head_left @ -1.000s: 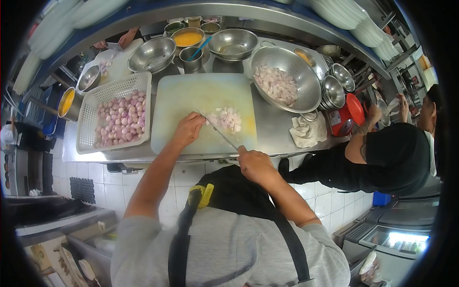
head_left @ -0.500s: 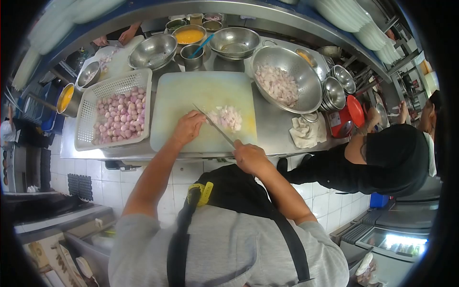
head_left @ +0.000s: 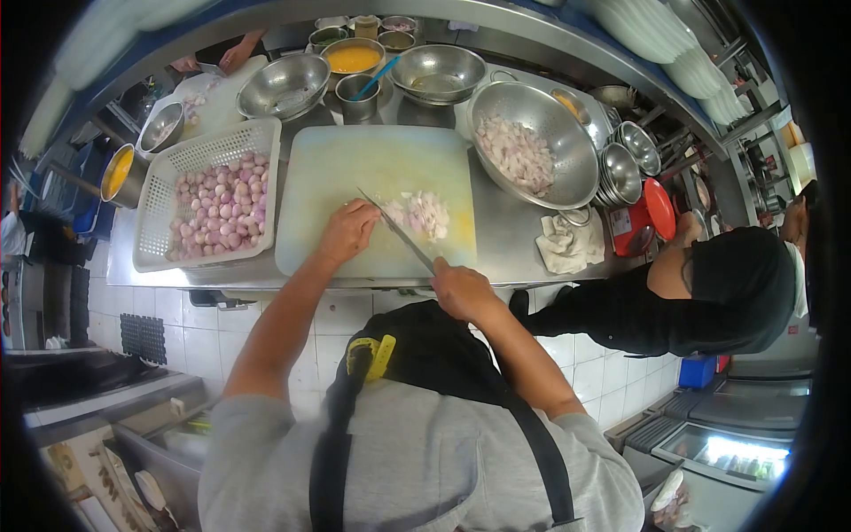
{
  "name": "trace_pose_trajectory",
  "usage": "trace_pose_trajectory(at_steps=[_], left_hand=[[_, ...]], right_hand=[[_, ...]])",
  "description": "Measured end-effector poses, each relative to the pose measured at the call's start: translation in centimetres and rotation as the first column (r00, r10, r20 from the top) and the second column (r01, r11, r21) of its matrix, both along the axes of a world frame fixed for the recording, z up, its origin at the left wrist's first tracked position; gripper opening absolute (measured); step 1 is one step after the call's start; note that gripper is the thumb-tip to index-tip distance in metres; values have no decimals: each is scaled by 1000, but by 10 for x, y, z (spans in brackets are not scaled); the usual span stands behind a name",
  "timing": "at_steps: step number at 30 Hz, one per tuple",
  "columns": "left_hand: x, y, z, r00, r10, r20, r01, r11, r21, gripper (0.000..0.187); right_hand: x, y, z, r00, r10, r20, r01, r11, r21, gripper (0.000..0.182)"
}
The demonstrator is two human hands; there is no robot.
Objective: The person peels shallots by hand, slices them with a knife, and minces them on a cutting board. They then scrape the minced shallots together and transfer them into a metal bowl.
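Note:
My right hand (head_left: 459,288) is wrapped round the handle of a kitchen knife (head_left: 404,236). The blade slants up and left over the cutting board (head_left: 372,155). Against the blade's left side, my left hand (head_left: 349,232) rests on the board with its fingers curled together. Whatever lies under those fingertips is hidden, though a few pale bits show beside them. Just right of the blade is a small heap of chopped shallots (head_left: 427,215). Whole peeled shallots (head_left: 222,204) fill a white perforated basket (head_left: 149,232) left of the board.
A large colander (head_left: 574,168) holding cut shallots stands to the right, above a crumpled cloth (head_left: 567,244). Metal bowls (head_left: 438,71) and a steel pot (head_left: 358,108) line the back. Another person's hands (head_left: 238,58) work at far left; a co-worker (head_left: 718,293) stands at right.
The view has shifted slightly. My left hand stays beside the blade, and my right hand keeps its hold on the knife with hardly any movement.

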State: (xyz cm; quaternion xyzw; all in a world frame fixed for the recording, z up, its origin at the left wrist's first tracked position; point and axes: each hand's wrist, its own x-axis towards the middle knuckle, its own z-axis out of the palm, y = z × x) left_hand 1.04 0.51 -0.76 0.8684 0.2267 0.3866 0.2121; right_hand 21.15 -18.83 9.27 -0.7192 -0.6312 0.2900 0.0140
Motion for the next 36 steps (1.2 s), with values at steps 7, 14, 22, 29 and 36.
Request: trace_pose_trajectory(at_steps=[7, 14, 22, 29, 36], left_hand=[[0, 1, -2, 998, 47, -44, -47, 999, 13, 8], [2, 2, -6, 999, 40, 4, -40, 997, 64, 10], [1, 2, -8, 999, 46, -8, -46, 999, 26, 11], [1, 1, 0, 997, 59, -42, -55, 994, 91, 9], [1, 0, -2, 998, 57, -18, -55, 994, 95, 9]], right_hand=[[-4, 3, 15, 998, 25, 60, -26, 1000, 15, 22], [1, 5, -3, 999, 41, 19, -41, 999, 33, 24], [2, -3, 15, 998, 45, 43, -43, 998, -34, 23], [0, 1, 20, 996, 67, 50, -68, 997, 19, 23], [2, -21, 39, 998, 40, 42, -41, 999, 10, 21]])
